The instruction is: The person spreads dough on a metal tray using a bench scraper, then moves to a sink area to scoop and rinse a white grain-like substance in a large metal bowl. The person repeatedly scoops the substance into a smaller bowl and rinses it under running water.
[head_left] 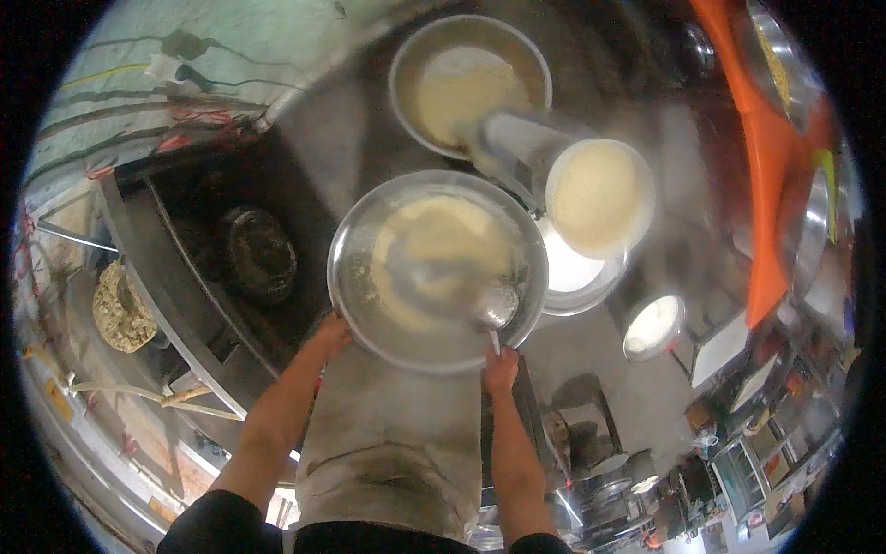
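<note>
A wide metal bowl (436, 356) stands before me, with a pale yellow mixture (450, 221) spread over its bottom. My left hand (336, 335) grips the near left of the bowl's rim. At the near right edge, my right hand (501, 368) is closed around the handle of a metal ladle (498, 306). The ladle's round head lies inside the bowl, over the near right part of the mixture. A grey blur covers the bowl's middle, so the surface there is unclear.
Behind stands a second metal bowl (398, 114) with pale contents. On the right, a container of yellowish grains (599, 197) overlaps a bowl of white material (571, 266). Farther right are a small white-filled bowl (654, 325) and an orange plastic object (767, 208). Cables (228, 104) run along the left wall.
</note>
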{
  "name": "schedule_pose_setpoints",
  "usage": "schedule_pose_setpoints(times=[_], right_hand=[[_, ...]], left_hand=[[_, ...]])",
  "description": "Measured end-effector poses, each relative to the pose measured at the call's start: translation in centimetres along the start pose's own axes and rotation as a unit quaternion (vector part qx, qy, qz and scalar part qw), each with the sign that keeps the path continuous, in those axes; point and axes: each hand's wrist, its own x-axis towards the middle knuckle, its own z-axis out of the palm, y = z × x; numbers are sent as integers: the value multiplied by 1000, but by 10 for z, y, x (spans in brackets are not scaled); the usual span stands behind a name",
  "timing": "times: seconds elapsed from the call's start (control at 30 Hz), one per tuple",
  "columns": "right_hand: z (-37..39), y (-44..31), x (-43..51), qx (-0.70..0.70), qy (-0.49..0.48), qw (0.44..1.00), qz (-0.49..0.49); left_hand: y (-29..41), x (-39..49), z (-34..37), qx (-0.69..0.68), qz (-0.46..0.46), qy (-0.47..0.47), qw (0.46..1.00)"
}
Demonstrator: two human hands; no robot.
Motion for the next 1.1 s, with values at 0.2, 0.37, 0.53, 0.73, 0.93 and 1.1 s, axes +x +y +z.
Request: schedule_pose_setpoints(times=[0.2,0.37,0.53,0.73,0.93,1.1], right_hand=[[-20,-9,37,112,-57,983,136],[-12,32,45,86,-54,994,25],[-49,-7,52,59,-102,981,151],[-49,-17,64,62,-101,982,149],[-44,-30,60,87,-28,984,150],[-46,-16,56,29,-68,990,118]], left_hand=[[42,58,-120,-558,-111,210,795],[86,215,-221,-364,74,239,897],[233,375,-260,-78,285,154,943],[281,478,-234,111,330,132,928],[265,466,-278,63,325,245,911],[279,359,-299,18,340,340,877]])
